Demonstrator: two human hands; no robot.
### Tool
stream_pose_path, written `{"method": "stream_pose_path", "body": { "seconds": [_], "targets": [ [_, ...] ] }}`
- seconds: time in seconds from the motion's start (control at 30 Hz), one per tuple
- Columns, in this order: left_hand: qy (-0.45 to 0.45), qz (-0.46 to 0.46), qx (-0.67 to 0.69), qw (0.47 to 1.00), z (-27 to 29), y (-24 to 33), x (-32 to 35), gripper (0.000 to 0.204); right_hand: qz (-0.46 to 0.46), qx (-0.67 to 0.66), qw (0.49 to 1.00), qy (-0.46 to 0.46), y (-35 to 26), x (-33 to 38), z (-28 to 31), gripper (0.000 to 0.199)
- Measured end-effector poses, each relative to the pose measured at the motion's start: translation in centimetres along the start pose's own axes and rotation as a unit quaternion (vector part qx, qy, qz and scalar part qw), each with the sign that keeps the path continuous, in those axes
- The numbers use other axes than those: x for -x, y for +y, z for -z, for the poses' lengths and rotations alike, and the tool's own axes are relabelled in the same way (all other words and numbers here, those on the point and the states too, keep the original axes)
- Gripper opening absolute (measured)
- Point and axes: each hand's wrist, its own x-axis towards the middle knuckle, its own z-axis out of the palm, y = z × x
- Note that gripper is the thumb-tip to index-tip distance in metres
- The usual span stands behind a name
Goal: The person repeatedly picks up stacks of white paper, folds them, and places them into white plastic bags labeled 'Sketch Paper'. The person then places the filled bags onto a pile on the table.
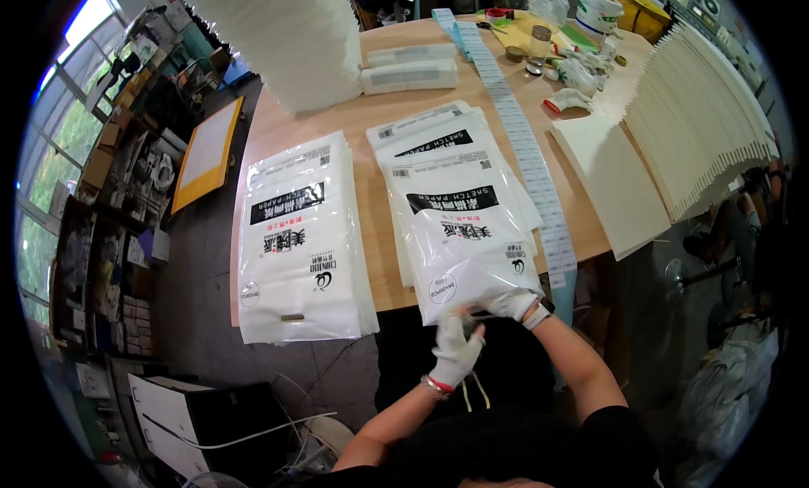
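Note:
At the table's near edge lies a printed clear plastic bag of white paper (472, 227), on top of a similar bag. My right hand (510, 304), in a white glove, grips the near end of this bag; its fingertips are partly hidden. My left hand (455, 353), also gloved, is just below the bag's near edge, fingers closed around a small dark thing that I cannot make out. To the left, a stack of the same printed bags (303, 235) overhangs the table edge, with a slot handle at its near end.
A tall stack of white sheets (278, 50) stands at the back left, beside rolled plastic packs (411, 75). A long strip of labels (514, 126) runs along the right. Beyond it stand fanned white paper stacks (695, 134), a glove (573, 99) and a jar (539, 45).

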Motion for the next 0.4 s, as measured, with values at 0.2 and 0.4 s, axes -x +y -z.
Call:
{"method": "stream_pose_path", "body": {
  "seconds": [0.2,0.4],
  "targets": [
    [0.154,-0.179,-0.365,0.901,2.7,1.0,-8.5,0.059,-0.019,0.073,0.991,0.114,-1.1,-1.5,-1.1,0.037],
    [0.138,-0.203,-0.359,0.9,8.8,-1.0,-6.2,0.039,-0.142,0.076,0.986,0.034,-1.1,-2.7,-4.1,0.041]
  ]
}}
